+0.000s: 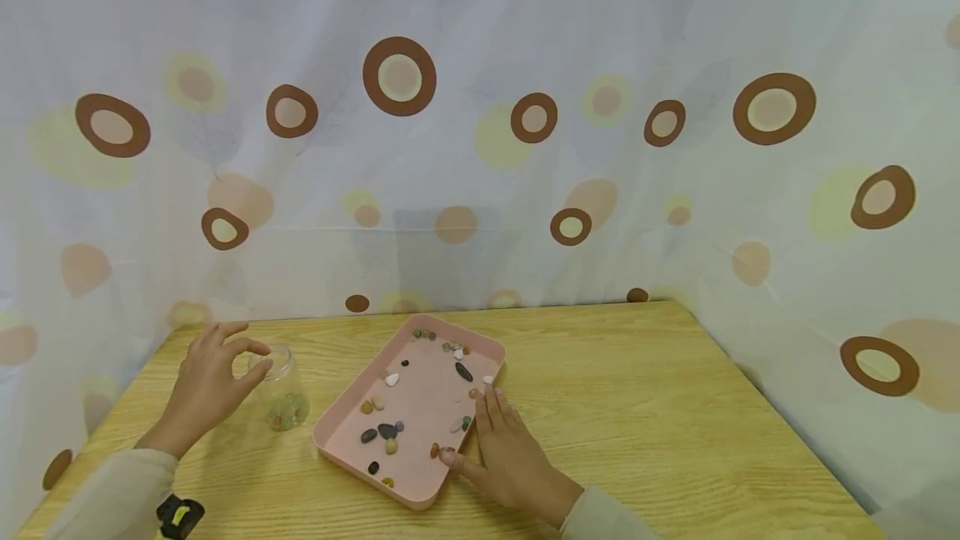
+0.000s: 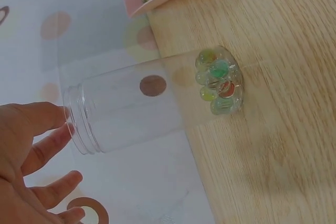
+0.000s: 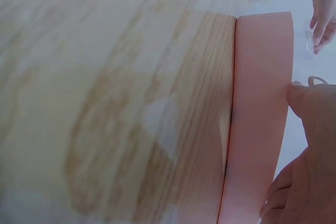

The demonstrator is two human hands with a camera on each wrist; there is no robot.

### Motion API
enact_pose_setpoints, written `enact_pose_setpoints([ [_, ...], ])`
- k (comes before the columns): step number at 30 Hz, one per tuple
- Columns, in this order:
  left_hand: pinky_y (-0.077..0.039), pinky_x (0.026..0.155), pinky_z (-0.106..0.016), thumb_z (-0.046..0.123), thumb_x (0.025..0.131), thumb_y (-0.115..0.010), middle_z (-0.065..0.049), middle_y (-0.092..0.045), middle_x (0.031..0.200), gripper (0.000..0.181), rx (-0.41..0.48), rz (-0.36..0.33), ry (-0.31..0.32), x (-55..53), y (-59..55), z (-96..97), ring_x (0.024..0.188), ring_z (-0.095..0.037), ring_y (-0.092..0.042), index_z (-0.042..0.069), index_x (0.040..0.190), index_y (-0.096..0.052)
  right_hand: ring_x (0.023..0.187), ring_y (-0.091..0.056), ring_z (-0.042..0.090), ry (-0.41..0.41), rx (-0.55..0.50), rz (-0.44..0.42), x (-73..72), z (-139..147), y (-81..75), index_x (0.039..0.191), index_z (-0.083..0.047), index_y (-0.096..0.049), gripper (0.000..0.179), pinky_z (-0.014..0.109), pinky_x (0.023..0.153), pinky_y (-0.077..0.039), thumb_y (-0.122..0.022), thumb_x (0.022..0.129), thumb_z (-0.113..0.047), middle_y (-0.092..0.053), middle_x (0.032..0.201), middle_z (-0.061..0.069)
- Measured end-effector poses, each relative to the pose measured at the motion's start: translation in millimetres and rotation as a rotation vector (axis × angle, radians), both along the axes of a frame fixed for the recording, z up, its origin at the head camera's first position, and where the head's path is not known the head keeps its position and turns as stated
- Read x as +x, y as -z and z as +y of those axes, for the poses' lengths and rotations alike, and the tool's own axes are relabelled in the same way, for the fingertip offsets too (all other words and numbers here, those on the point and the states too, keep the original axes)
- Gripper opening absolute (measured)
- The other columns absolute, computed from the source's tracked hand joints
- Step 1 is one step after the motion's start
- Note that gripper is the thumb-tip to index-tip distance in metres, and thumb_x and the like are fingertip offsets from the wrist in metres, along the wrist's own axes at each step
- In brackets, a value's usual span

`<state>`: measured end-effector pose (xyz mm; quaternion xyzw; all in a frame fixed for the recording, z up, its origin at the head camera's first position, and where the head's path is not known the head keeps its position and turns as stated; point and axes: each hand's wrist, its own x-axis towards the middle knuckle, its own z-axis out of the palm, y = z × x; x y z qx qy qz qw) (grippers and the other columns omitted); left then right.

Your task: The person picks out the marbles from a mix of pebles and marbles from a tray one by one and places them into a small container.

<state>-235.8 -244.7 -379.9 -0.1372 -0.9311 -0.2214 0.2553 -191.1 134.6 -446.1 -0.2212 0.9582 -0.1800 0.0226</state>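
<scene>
1. The clear jar point(image 2: 123, 111) stands upright on the table point(image 1: 637, 390), in the lower left of the head view, with round glass marbles point(image 2: 219, 68) at its bottom.
2. The left hand point(image 1: 210, 373) is just beside the mouth of this jar. Its thumb and forefinger are bent toward each other with a gap between the tips, and the other fingers are loosely spread. No object is seen between them; whether a fingertip touches the rim, one cannot tell.
3. The pink tray point(image 1: 427, 394) lies right of the jar, at the lower centre of the head view. It contains small stones point(image 1: 387, 431) of black, white, yellow, green and orange colour, scattered over its floor.
4. The right hand point(image 1: 517, 461) rests on the right edge of the tray, with the fingers nearly straight and the thumb apart from them.
5. This hand covers a part of the edge, and some stones near it are difficult to make out. In the right wrist view the hand is cut off at the right border, and the tray wall hides the stones. In the left wrist view only a corner of the tray enters at the top.
6. Around are a spotted cloth point(image 1: 450, 157) behind the table, pale sleeves point(image 1: 116, 490), and a black strap point(image 1: 180, 515) in the lower left corner.
</scene>
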Motion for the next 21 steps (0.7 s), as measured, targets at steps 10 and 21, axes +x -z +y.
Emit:
enact_pose_setpoints([
  [10, -0.028, 0.088, -0.077, 0.012, 0.081, -0.075, -0.031, -0.049, 0.128, 0.014, -0.002, -0.012, 0.009, -3.7, -2.4, 7.8, 0.123, -0.060, -0.031, 0.003, 0.092, -0.072, 0.145, -0.005, 0.042, 0.011, 0.006, -0.011, -1.6, 1.5, 3.2, 0.150, 0.007, -0.013, 0.095, 0.055, 0.114, -0.019, -0.032, 0.094, -0.067, -0.002, 0.156, 0.026],
  [21, -0.025, 0.099, -0.073, 0.010, 0.083, -0.072, -0.030, -0.049, 0.131, 0.015, 0.004, -0.025, 0.108, -20.6, -21.6, 51.3, 0.127, -0.058, -0.029, 0.003, 0.096, -0.071, 0.145, -0.006, 0.042, 0.009, 0.016, -0.011, -1.3, 1.2, 0.9, 0.149, 0.008, -0.015, 0.095, 0.054, 0.115, -0.019, -0.032, 0.094, -0.067, -0.005, 0.156, 0.027],
])
